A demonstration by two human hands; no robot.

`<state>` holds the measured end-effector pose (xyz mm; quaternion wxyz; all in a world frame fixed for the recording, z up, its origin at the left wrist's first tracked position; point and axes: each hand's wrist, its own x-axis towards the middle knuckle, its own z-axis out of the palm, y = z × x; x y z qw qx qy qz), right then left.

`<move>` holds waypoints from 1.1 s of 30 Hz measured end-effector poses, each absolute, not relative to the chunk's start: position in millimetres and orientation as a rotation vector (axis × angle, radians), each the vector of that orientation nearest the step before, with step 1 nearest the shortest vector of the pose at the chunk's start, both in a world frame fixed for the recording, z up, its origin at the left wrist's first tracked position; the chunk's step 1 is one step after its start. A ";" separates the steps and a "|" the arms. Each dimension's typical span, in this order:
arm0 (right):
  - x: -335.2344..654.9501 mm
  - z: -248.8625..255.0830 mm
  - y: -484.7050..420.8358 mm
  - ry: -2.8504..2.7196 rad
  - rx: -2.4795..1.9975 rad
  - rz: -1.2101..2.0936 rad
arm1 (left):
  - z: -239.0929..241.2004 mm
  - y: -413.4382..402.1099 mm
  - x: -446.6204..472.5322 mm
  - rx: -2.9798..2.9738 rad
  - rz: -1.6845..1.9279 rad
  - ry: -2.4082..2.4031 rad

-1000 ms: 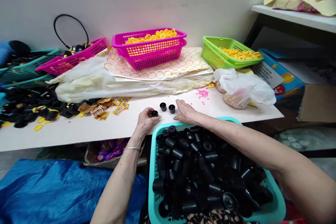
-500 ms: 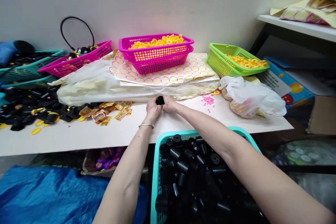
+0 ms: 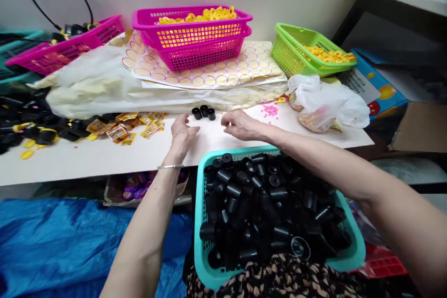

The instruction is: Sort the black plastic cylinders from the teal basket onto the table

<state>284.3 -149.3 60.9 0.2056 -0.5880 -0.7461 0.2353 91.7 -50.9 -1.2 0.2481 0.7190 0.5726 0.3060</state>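
Three small black plastic cylinders (image 3: pixel 204 112) stand close together on the white table, between my two hands. My left hand (image 3: pixel 183 134) is just left of them, fingers apart and holding nothing. To their right, my right hand (image 3: pixel 242 125) hovers with loosely curled, parted fingers and nothing visible in them. Below my hands, a turquoise basket (image 3: pixel 199 205) full of similar black cylindrical parts (image 3: pixel 240 191) rests at the table's front edge, against my patterned clothing.
Yellow-and-orange printed packets (image 3: pixel 118 131) and black parts (image 3: pixel 30 114) lie left. Behind are a plastic-wrapped bundle (image 3: pixel 87 88), magenta baskets (image 3: pixel 206 49) and green baskets (image 3: pixel 284 53) of yellow rings. Pink bits (image 3: pixel 270 110) and a white plastic bag (image 3: pixel 335 102) lie right.
My hands have come apart from around a black piece, left hand to the left and right hand to the right. Three cylinders now show between them. The view has tilted down.
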 end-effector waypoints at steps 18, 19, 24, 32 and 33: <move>318.1 53.8 -246.7 -1.760 -1.411 1.294 | 42.5 -165.9 95.1 2.107 0.365 0.914; 321.0 51.7 -250.4 -1.641 -1.370 1.399 | 43.4 -166.5 97.5 2.125 0.358 0.904; 327.3 38.1 -260.4 -1.195 -1.229 1.652 | 43.7 -171.1 103.6 2.185 0.235 0.830; 324.6 44.4 -260.6 -1.217 -1.219 1.653 | 45.1 -180.4 109.3 2.286 0.001 0.572; 324.9 45.9 -261.0 -1.242 -1.235 1.641 | 45.0 -180.5 110.2 2.313 -0.017 0.576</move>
